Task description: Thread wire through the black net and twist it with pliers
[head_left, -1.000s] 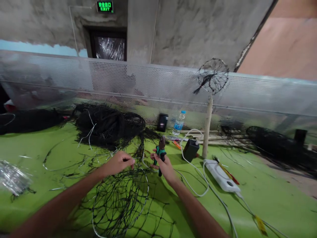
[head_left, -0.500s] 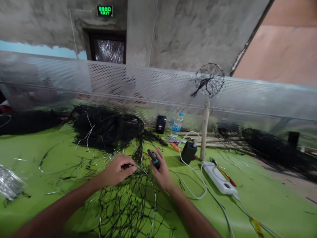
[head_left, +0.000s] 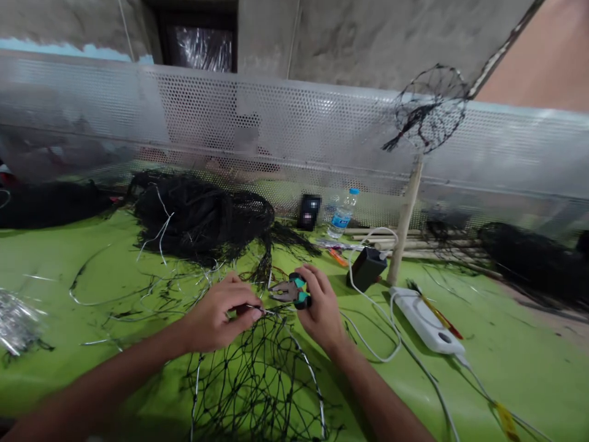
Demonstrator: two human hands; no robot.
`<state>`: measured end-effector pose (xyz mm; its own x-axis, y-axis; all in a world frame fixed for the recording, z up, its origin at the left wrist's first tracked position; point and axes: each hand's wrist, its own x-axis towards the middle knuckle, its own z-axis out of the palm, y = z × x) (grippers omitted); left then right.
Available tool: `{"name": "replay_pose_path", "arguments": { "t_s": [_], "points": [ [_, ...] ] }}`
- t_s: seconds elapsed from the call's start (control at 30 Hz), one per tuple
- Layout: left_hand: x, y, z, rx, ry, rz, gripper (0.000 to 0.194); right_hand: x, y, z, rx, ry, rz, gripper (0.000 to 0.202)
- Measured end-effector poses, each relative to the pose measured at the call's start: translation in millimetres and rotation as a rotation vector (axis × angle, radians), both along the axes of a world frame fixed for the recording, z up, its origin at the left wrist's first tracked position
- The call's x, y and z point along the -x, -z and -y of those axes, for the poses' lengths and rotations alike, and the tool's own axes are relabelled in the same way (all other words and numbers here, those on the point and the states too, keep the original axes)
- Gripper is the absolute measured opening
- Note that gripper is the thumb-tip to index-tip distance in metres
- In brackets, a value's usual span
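The left hand [head_left: 225, 313] is pinching, with thumb and bent fingers, the end of the wire hoop [head_left: 304, 355], and the black net [head_left: 257, 380] hangs on this hoop and spreads below both hands toward the person. The right hand [head_left: 322, 310] curls around the green-and-black handles of the pliers [head_left: 288, 291], which are just beside the left fingertips, with their jaws parted. For moving, there is open green surface to the left of the left forearm, and also between the right forearm and the white power strip [head_left: 427, 322]; behind the hands, the room is tighter, because wire scraps [head_left: 184, 285] and the black net pile [head_left: 197, 218] lie near. The pliers lie almost sideways in their long axis, the nose pointing to the left hand; the hoop has its long axis running from the hands toward the person. The green table cover [head_left: 147, 393] is strewn with small black bits, and a perforated sheet [head_left: 285, 135] stands along its far side. Before this sheet are a water bottle [head_left: 341, 216], wooden sticks [head_left: 442, 248] and a black box [head_left: 368, 269], and behind it rises a rough grey wall [head_left: 368, 37].
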<state>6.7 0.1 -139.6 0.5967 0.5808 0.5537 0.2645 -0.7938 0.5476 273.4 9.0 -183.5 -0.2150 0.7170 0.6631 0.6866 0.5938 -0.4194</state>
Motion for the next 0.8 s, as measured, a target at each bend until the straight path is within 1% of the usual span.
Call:
{"name": "replay_pose_path", "arguments": {
  "t_s": [0.1,0.2,0.33,0.5,0.57,0.8],
  "points": [
    [1,-4.2,2,-0.018,0.035,-0.007,0.014,-1,-1.0,1,-0.011,0.001,0.04,0.069],
    [2,-7.8,2,0.0,0.033,-0.028,0.015,-1,1.0,0,-0.022,0.018,0.07,0.069],
    [4,-9.4,2,0.028,0.046,-0.015,0.016,-2,2.7,-2,-0.074,0.044,0.156,0.077],
    [4,-10.2,0,0.007,0.057,0.017,0.013,-3,2.8,0,-0.094,0.012,0.208,0.079],
    [4,-11.8,-1,0.012,0.061,0.001,0.013,-2,2.5,1,-0.094,0.007,0.209,0.079],
    [7,-19.6,1,0.128,0.1,-0.071,0.021,2,-0.8,6,-0.079,-0.013,0.198,0.083]
  ]
}}
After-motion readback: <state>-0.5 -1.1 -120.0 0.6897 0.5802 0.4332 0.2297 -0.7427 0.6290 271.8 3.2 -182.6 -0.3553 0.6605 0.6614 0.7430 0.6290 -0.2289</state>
